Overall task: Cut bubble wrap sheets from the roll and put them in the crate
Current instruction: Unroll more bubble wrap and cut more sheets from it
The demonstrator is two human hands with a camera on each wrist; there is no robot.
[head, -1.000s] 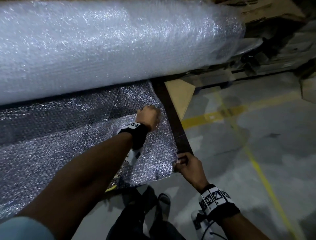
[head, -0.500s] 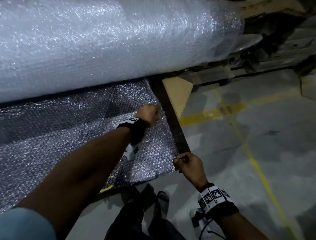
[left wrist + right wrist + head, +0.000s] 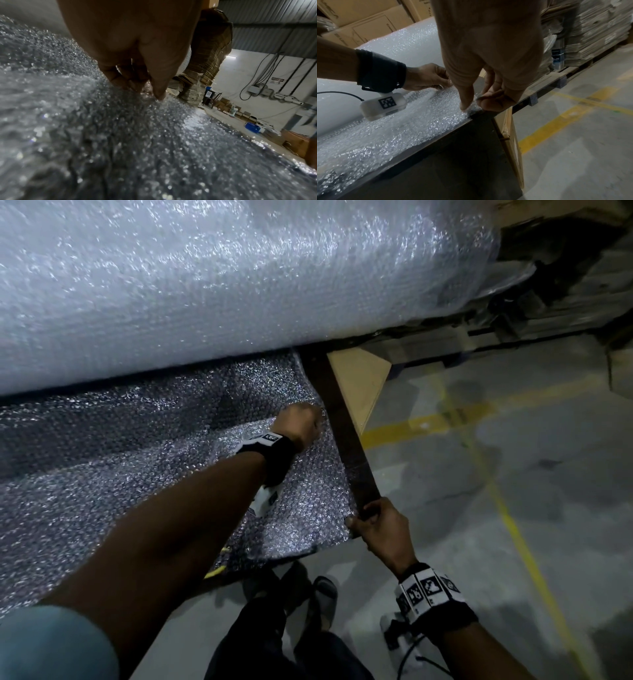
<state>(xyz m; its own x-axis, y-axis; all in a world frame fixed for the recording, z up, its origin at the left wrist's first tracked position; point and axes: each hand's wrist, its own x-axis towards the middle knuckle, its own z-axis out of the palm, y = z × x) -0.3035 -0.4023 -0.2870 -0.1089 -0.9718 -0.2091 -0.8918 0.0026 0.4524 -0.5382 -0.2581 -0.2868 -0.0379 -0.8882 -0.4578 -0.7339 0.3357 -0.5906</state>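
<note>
a big white roll of bubble wrap (image 3: 219, 278) lies across the far side of a dark tabletop (image 3: 346, 440), and a clear bubble wrap sheet (image 3: 102, 481) runs from under it toward the person, covering most of the surface and reaching the near edge.

the left hand (image 3: 298, 422) sits on the sheet near its right edge, close to the roll. in the left wrist view its fingers (image 3: 159, 89) are curled down with the tips together against the plastic, pinching the sheet. in the right wrist view the same left hand (image 3: 426, 77) shows its fingertips touching the wrap just before the roll.

the right hand (image 3: 380, 525) is at the near right corner of the tabletop. its thumb and forefinger (image 3: 465, 100) pinch the corner of the sheet where it meets the tabletop's edge, with the remaining fingers curled under.

a light brown cardboard panel (image 3: 359, 385) leans against the right side of the tabletop. beyond it lies a grey concrete floor with yellow painted lines (image 3: 428, 422). stacks of flattened cardboard (image 3: 590, 33) sit on a pallet to the right. the crate does not show in any view.
</note>
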